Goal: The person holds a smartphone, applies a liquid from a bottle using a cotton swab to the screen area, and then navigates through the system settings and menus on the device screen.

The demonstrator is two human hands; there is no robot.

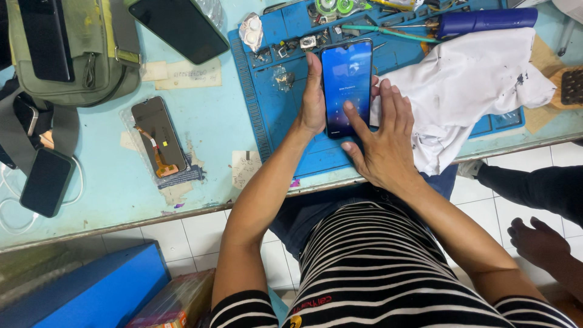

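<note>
Fingers (pixel 313 73) of the left hand (pixel 314 100) wrap around the left edge of a lit smartphone (pixel 347 85), holding it up off the blue work mat (pixel 279 115). Right hand (pixel 385 140) lies spread beside the phone's right edge, its fingers loosely apart and holding nothing, with the forefinger tip pressed on the lower part of the glowing blue screen.

Nearest the person, both forearms cross the front edge of the pale blue desk (pixel 115 188). Just right of the hands a crumpled white cloth (pixel 467 91) lies partly over the mat. Well to the left, a bare phone display panel (pixel 159 135) with an orange flex strip rests on the desk, and a dark phone (pixel 46 181) lies near a white cable. Farther back are a green bag (pixel 73 51), another dark phone (pixel 180 27), small parts and tweezers (pixel 388 31) along the mat's top edge.
</note>
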